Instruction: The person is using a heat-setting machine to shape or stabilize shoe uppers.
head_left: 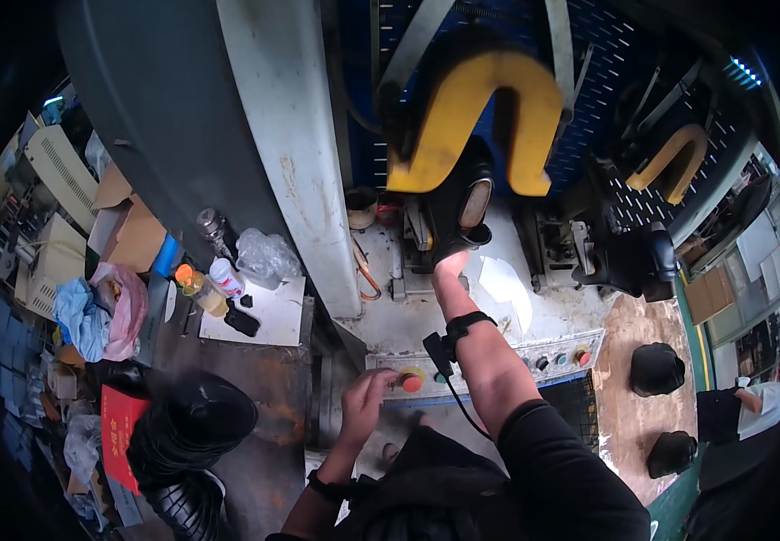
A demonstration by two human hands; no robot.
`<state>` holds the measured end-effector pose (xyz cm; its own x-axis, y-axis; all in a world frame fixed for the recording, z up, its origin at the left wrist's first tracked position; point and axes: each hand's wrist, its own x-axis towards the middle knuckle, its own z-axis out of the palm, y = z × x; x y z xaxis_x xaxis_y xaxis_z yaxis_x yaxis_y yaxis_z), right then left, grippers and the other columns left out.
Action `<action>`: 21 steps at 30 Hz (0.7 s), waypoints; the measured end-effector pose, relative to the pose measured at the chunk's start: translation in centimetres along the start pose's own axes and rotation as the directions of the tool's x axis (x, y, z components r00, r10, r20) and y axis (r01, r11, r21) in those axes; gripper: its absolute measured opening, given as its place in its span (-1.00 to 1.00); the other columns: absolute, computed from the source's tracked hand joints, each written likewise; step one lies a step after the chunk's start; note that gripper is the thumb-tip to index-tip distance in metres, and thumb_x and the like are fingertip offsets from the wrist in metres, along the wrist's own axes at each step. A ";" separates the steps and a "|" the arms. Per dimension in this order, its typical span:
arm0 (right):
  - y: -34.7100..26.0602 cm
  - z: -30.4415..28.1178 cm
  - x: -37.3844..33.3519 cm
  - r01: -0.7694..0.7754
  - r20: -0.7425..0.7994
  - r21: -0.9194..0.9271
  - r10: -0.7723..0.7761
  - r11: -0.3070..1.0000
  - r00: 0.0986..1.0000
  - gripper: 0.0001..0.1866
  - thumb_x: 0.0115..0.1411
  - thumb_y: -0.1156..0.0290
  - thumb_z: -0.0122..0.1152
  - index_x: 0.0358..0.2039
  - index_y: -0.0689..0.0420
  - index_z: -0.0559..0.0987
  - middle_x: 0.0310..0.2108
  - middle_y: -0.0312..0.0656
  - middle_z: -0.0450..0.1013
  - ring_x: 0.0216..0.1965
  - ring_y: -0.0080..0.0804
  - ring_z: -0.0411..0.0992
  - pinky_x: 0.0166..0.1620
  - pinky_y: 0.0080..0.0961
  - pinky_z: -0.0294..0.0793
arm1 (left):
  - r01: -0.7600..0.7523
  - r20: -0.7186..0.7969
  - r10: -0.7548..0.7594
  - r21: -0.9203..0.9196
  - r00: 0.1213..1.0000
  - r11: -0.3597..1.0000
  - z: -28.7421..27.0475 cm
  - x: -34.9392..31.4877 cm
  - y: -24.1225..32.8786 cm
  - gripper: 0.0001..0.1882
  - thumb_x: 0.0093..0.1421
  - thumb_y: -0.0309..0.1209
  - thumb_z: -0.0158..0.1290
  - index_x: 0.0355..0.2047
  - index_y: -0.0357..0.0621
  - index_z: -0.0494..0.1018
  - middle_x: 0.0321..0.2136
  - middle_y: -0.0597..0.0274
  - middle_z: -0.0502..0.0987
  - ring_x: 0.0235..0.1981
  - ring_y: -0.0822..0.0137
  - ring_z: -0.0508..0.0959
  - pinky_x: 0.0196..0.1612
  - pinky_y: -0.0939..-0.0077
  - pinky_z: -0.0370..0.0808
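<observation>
Beneath a yellow U-shaped part (462, 117), a black boot (451, 206) stands among the metal of a machine just beyond a person's right hand (449, 262). Only the wrist end of that hand shows; the boot's rim hides the fingers, so how far they are spread and whether they grip cannot be told. The boot's far end sinks into shadow between the yellow prongs, and a pale oval patch on it is hard to make out. A black strap (469, 325) with a cable circles the right forearm.

Nearer the body, the left hand (365, 404) holds nothing that can be seen, its fingers loosely bent beside a red button (412, 384); whether they touch it is unclear. A pale sheet (505, 287) lies just right of the right hand, partly covered by the forearm.

Farther right, a second yellow part (675, 162) rises above another black form (651, 261), its outline blending into the gloom. Beyond the right elbow, two dark lumps (656, 370) sit on a wooden bench (620, 361), their detail lost. Left of the left hand, blurred black footwear (196, 415) partly covers a red box (119, 437). At far right, a co-worker (770, 410) shows only in part near the fisheye's dark rim.
</observation>
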<state>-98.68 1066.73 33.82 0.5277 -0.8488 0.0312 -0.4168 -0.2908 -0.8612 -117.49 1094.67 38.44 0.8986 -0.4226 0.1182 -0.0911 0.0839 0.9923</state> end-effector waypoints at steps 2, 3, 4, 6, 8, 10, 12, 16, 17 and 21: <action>0.0 0.3 0.0 0.009 -0.057 0.141 -0.001 0.990 0.998 -0.69 0.26 0.38 -0.16 -0.06 0.22 0.43 -0.11 -0.18 0.40 -0.13 -0.45 0.34 -0.03 -0.53 0.31 | -0.011 0.004 0.011 0.038 1.000 0.999 -0.6 -0.2 -0.6 -0.75 0.30 -0.47 -0.20 -0.25 -0.34 0.47 -0.30 0.14 0.54 -0.28 0.36 0.54 -0.17 0.55 0.43; 0.1 0.5 -0.1 0.017 -0.083 0.212 0.000 0.977 0.997 -0.69 0.26 0.39 -0.17 -0.06 0.21 0.43 -0.11 -0.18 0.40 -0.14 -0.45 0.34 -0.03 -0.53 0.31 | -0.015 0.002 0.015 0.040 1.000 0.999 -0.8 -0.4 -0.6 -0.75 0.30 -0.47 -0.20 -0.25 -0.34 0.47 -0.30 0.14 0.54 -0.28 0.36 0.54 -0.17 0.55 0.43; 0.1 0.8 -0.2 0.026 -0.105 0.284 0.004 0.959 0.994 -0.69 0.26 0.39 -0.17 -0.07 0.21 0.43 -0.11 -0.18 0.40 -0.14 -0.45 0.34 -0.03 -0.53 0.31 | -0.001 0.000 0.001 0.045 1.000 0.999 -0.9 -0.6 -0.5 -0.75 0.30 -0.46 -0.20 -0.25 -0.34 0.47 -0.31 0.14 0.54 -0.29 0.37 0.53 -0.17 0.55 0.43; 0.2 1.2 -0.3 0.047 -0.150 0.420 0.019 0.906 0.988 -0.69 0.25 0.40 -0.19 -0.08 0.20 0.44 -0.12 -0.18 0.40 -0.14 -0.44 0.35 -0.03 -0.52 0.32 | 0.009 -0.004 -0.009 0.053 1.000 0.999 -0.7 -1.0 -0.2 -0.74 0.31 -0.45 -0.20 -0.26 -0.34 0.47 -0.31 0.15 0.54 -0.29 0.38 0.53 -0.18 0.54 0.44; 0.5 1.6 -0.4 0.138 -0.102 0.262 -0.115 0.955 0.988 -0.71 0.22 0.44 -0.19 -0.11 0.17 0.46 -0.16 -0.18 0.43 -0.16 -0.41 0.38 -0.08 -0.48 0.35 | 0.067 -0.039 -0.066 0.029 0.997 0.997 0.0 -1.5 0.2 -0.73 0.31 -0.44 -0.21 -0.26 -0.33 0.48 -0.31 0.17 0.54 -0.29 0.41 0.53 -0.18 0.55 0.44; 1.7 1.8 -0.2 0.333 0.037 -0.070 -0.331 0.940 0.943 -0.71 0.16 0.52 -0.17 -0.17 0.13 0.50 -0.24 -0.18 0.48 -0.18 -0.34 0.44 -0.17 -0.39 0.42 | 0.072 -0.055 -0.071 0.026 0.996 0.997 0.7 -1.9 0.6 -0.72 0.32 -0.43 -0.21 -0.27 -0.33 0.48 -0.33 0.18 0.55 -0.30 0.42 0.53 -0.19 0.55 0.44; 11.2 0.2 10.0 0.254 -0.440 0.110 -0.183 0.961 0.879 -0.73 0.03 0.33 0.04 -0.65 0.22 0.57 -0.57 0.04 0.50 -0.47 -0.12 0.51 -0.43 -0.24 0.44 | 0.046 0.186 -0.037 -0.044 0.982 0.998 6.7 0.8 2.2 -0.71 0.32 -0.42 -0.22 -0.27 -0.33 0.48 -0.34 0.18 0.55 -0.31 0.43 0.53 -0.19 0.55 0.45; 3.1 -2.9 -3.8 -0.541 0.626 0.527 0.132 0.655 0.769 -0.60 0.19 -0.04 0.03 -0.29 0.09 0.42 -0.48 -0.26 0.43 -0.43 -0.45 0.46 -0.50 -0.46 0.44 | -0.018 0.026 0.017 0.017 1.000 1.000 7.6 0.0 3.6 -0.72 0.31 -0.43 -0.19 -0.27 -0.37 0.49 -0.41 0.18 0.55 -0.39 0.44 0.55 -0.28 0.58 0.47; 5.2 -5.8 -3.8 -0.469 0.630 0.562 0.015 0.681 0.777 -0.65 0.19 0.06 0.09 -0.26 0.10 0.41 -0.41 -0.26 0.44 -0.44 -0.49 0.45 -0.50 -0.52 0.44 | -0.064 0.097 0.060 0.033 0.993 0.997 10.3 1.0 4.6 -0.75 0.30 -0.45 -0.16 -0.27 -0.37 0.48 -0.42 0.18 0.56 -0.38 0.44 0.55 -0.28 0.57 0.48; 14.4 -20.0 -6.7 -0.496 0.742 0.641 -0.305 0.586 0.598 -0.70 0.22 0.18 0.05 -0.17 0.13 0.44 -0.39 -0.31 0.45 -0.49 -0.59 0.40 -0.48 -0.65 0.36 | -0.315 0.316 0.291 0.028 0.903 0.949 22.6 4.3 7.6 -0.83 0.21 -0.53 -0.04 -0.23 -0.35 0.47 -0.43 0.13 0.56 -0.37 0.40 0.58 -0.30 0.56 0.50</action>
<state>-123.00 1059.42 31.30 0.9913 -0.0913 -0.0951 -0.0319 0.5339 -0.8450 -124.05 1073.09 47.28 0.6492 -0.6427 0.4068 -0.3813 0.1878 0.9052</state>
